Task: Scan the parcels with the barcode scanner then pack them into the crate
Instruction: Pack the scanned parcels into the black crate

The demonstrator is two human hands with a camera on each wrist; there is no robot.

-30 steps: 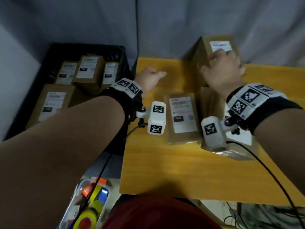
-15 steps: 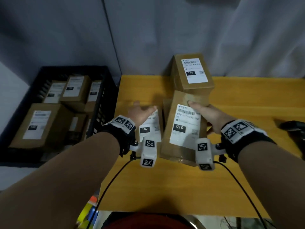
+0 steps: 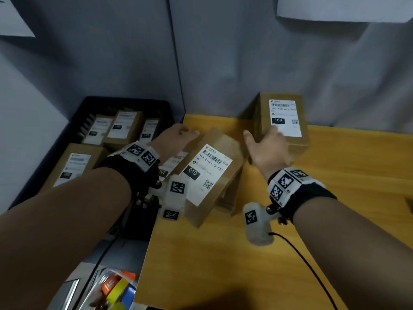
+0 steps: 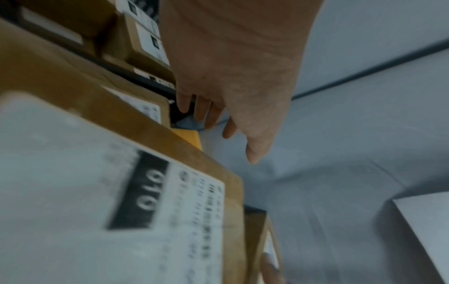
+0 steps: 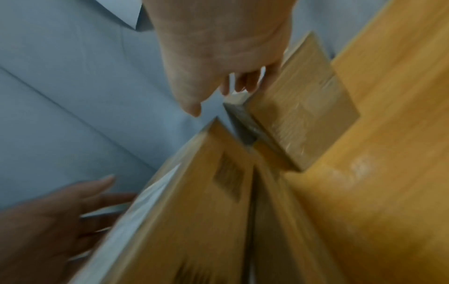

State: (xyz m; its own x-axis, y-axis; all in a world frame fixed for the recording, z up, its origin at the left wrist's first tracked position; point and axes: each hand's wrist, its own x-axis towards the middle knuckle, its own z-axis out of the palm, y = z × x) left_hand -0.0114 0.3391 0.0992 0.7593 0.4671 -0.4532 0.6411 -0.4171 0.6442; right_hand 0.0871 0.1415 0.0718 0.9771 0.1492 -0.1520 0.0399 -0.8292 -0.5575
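Nearest me, below my left forearm, a clear bin (image 3: pixel 105 285) of bright orange, yellow and blue bits sits off the edge of the surface (image 3: pixel 223 265). A black cable (image 3: pixel 308 265) trails from the camera under my right wrist across the wood.

Between my two hands lies the 010 parcel (image 3: pixel 214 171), tilted, its label facing up, propped on something beneath it that I cannot make out. Just left of it, under my left wrist, a second label marked 102 (image 3: pixel 166 170) peeks out; most of that parcel is hidden.

My left hand (image 3: pixel 176 139) reaches past the far left corner of the 010 parcel, fingers straight and relaxed, gripping nothing; the left wrist view shows the fingers (image 4: pixel 209 115) loose in the air above the surface edge. Whether the palm touches the parcel I cannot tell.

My right hand (image 3: pixel 268 146) is on the 150 parcel (image 3: pixel 282 121), which stands just beyond the 010 one. The thumb is spread toward its left side and the fingers lie along its near face. The right wrist view is blurred, with fingertips (image 5: pixel 245 82) at the box edge; whether it is a firm grip I cannot tell.

Left of my left hand, the black crate (image 3: pixel 125 104) holds several labelled parcels (image 3: pixel 123 128).
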